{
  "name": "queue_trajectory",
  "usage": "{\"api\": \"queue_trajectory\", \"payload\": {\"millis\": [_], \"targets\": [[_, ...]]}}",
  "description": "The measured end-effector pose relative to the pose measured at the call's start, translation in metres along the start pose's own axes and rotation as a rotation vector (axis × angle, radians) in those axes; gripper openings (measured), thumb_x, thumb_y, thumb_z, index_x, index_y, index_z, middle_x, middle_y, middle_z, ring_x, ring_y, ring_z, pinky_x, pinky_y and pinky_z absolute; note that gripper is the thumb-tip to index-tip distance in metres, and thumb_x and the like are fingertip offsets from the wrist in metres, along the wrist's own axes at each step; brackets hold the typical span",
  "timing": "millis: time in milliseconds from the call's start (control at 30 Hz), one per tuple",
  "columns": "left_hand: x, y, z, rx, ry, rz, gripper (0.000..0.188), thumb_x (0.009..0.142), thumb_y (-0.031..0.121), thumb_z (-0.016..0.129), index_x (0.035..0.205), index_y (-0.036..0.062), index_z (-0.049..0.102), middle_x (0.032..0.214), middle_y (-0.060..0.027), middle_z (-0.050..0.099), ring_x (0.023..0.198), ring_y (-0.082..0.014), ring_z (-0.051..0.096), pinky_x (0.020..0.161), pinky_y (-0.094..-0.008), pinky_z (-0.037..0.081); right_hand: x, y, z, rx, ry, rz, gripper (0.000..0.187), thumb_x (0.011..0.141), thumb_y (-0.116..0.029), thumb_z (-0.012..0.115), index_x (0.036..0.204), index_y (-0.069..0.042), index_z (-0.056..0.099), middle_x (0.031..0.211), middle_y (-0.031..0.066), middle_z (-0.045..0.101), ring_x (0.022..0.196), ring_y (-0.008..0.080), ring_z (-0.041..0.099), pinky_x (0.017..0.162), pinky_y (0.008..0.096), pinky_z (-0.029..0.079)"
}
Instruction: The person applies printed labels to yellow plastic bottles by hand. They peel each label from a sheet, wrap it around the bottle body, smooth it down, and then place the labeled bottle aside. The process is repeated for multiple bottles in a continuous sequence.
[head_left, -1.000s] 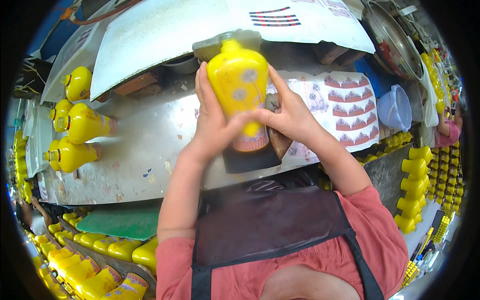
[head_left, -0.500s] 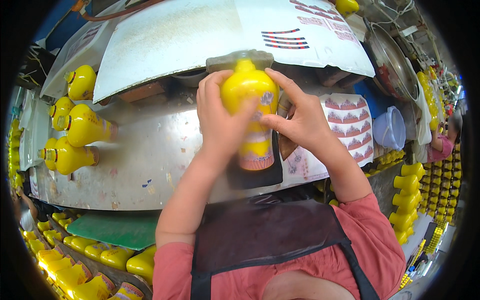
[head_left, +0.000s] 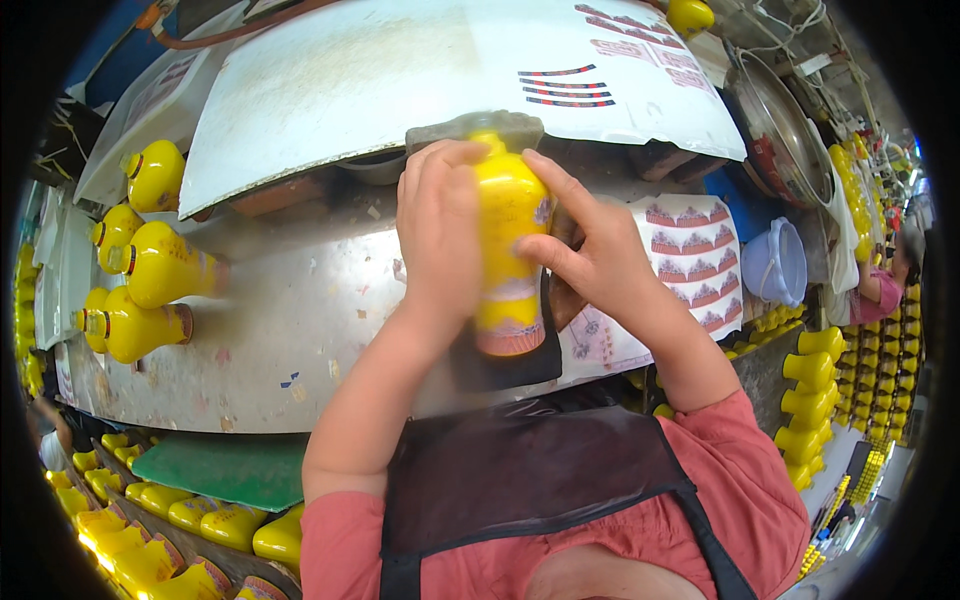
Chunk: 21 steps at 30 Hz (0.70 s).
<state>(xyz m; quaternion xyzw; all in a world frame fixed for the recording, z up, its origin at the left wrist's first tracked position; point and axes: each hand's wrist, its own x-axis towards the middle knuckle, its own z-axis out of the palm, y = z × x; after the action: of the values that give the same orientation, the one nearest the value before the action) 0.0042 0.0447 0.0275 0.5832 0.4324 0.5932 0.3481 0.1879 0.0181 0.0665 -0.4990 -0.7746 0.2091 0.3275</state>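
Note:
A glossy yellow vase (head_left: 508, 225) lies on its side in front of me, its neck toward a dark grey pad and its patterned foot toward me. Pressed along the vase's left side is my left hand (head_left: 438, 225), fingers together and slightly blurred. My right hand (head_left: 588, 232) grips the right side, fingertips at the shoulder and thumb on the body. A purple flower decal shows near the right-hand fingers. Under the foot is a black cloth (head_left: 540, 373). To the right lies a sheet of reddish decals (head_left: 700, 262).
Several yellow vases (head_left: 165, 265) lie or stand at the left of the metal table (head_left: 250, 370). A white board (head_left: 350, 75) with dark decal strips (head_left: 565, 95) spans the back. A pale bucket (head_left: 775, 262) stands at right. More vases (head_left: 812, 395) stand on racks.
The vase has turned, so its flower decal sits further right. My left hand has slid along the left side, and its thumb no longer shows. My right hand keeps its hold.

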Motion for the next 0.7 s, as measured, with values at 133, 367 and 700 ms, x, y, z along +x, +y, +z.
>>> {"api": "queue_trajectory", "payload": {"millis": [133, 367, 700], "targets": [[-0.001, 0.002, 0.001, 0.279, -0.023, 0.148, 0.032, 0.097, 0.023, 0.053, 0.118, 0.0020, 0.063, 0.121, -0.0188, 0.058, 0.115, -0.0361, 0.055, 0.104, -0.0453, 0.041, 0.000, 0.002, -0.003, 0.034, 0.005, 0.069, 0.073, 0.083, -0.022, 0.083, 0.149, -0.013, 0.055, 0.079, 0.0106, 0.067, 0.059, 0.0161, 0.059, 0.058, 0.0300, 0.049], [0.000, -0.005, 0.002, 0.182, -0.004, 0.087, 0.035, 0.096, 0.024, 0.053, 0.118, -0.0004, 0.062, 0.122, -0.0185, 0.056, 0.115, -0.0344, 0.055, 0.103, -0.0442, 0.042, 0.018, -0.002, -0.011, -0.144, -0.032, -0.282, 0.055, 0.085, -0.016, 0.078, 0.138, -0.016, 0.064, 0.085, 0.0139, 0.071, 0.065, 0.0278, 0.068, 0.060, 0.0354, 0.054], [-0.002, 0.000, 0.003, 0.122, -0.026, -0.033, 0.032, 0.096, 0.023, 0.057, 0.120, 0.0019, 0.063, 0.123, -0.0148, 0.054, 0.117, -0.0287, 0.053, 0.105, -0.0395, 0.041, 0.033, 0.002, -0.022, -0.055, -0.164, -0.145, 0.054, 0.086, -0.022, 0.076, 0.137, -0.010, 0.063, 0.081, 0.0160, 0.072, 0.062, 0.0278, 0.070, 0.060, 0.0353, 0.055]]}}
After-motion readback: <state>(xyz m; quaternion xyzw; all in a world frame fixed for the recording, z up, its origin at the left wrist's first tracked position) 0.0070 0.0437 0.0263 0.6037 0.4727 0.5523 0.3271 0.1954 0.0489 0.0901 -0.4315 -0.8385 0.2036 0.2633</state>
